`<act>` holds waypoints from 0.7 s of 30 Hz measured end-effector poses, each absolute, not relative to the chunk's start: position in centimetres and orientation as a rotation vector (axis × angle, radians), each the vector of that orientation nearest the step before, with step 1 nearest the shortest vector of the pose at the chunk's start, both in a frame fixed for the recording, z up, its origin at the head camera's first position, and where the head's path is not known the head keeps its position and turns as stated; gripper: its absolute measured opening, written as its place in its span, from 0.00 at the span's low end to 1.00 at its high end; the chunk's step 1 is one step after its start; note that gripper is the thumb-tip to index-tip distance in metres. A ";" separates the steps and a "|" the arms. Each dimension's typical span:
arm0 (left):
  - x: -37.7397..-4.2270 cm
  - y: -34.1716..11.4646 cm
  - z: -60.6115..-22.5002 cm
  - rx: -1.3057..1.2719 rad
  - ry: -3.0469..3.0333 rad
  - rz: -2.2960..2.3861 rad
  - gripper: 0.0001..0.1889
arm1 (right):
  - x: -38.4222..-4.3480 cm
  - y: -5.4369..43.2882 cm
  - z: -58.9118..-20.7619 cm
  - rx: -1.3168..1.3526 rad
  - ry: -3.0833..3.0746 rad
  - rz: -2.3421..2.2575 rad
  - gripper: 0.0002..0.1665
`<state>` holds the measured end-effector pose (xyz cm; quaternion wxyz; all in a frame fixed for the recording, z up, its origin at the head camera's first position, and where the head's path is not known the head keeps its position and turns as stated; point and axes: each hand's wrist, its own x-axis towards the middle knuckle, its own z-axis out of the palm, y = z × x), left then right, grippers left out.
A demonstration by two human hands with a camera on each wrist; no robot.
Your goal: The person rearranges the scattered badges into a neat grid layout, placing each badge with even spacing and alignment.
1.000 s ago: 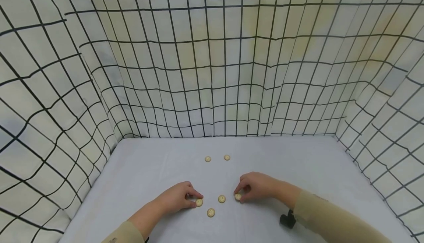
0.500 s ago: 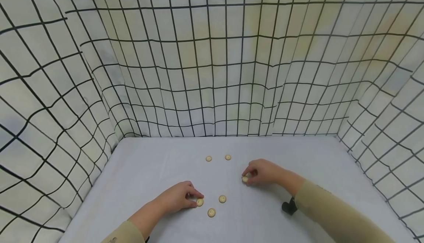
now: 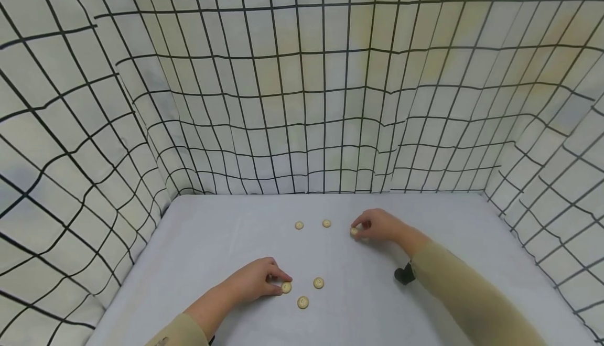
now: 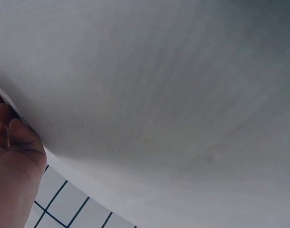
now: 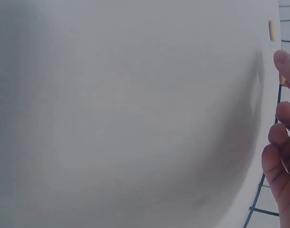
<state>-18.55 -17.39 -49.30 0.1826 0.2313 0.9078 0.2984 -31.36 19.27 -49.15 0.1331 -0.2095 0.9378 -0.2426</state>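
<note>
In the head view my left hand (image 3: 257, 282) rests low on the white table, pinching a small round wooden disc (image 3: 286, 288) between thumb and forefinger. Farther back, my right hand (image 3: 379, 225) pinches another pale disc (image 3: 354, 231) by its edge. The discs carry small dark marks too fine to read. From the left wrist, part of my left hand (image 4: 16, 156) shows at the edge, its disc out of sight. The right wrist view catches curled fingers (image 5: 278, 164) and a thin slice of the held disc (image 5: 282, 80).
Two discs lie near the left hand: one disc (image 3: 319, 282) to its right, one disc (image 3: 303, 302) nearer me. Farther back lie a left disc (image 3: 299, 225) and a right disc (image 3: 326, 223). Black-gridded white cloth walls (image 3: 292, 99) surround the white table (image 3: 212, 230).
My right hand has carried its disc away from me and slightly right, level with the back pair. The left hand and the other discs stay put.
</note>
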 end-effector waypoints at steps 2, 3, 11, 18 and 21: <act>-18.6 -17.4 -49.4 0.650 2.562 0.840 0.14 | -31.8 19.4 -49.3 -0.591 2.728 -0.721 0.15; -18.6 -17.4 -49.4 0.648 2.563 0.837 0.14 | -32.0 19.4 -49.4 -0.580 2.731 -0.733 0.15; -18.7 -17.4 -49.4 0.646 2.568 0.817 0.14 | -33.5 19.3 -49.5 -0.475 2.748 -0.753 0.16; -18.7 -17.3 -49.4 0.641 2.567 0.815 0.14 | -34.1 19.0 -49.9 -0.434 2.745 -0.741 0.16; -18.6 -17.3 -49.4 0.643 2.569 0.814 0.14 | -34.2 18.9 -49.9 -0.429 2.746 -0.732 0.16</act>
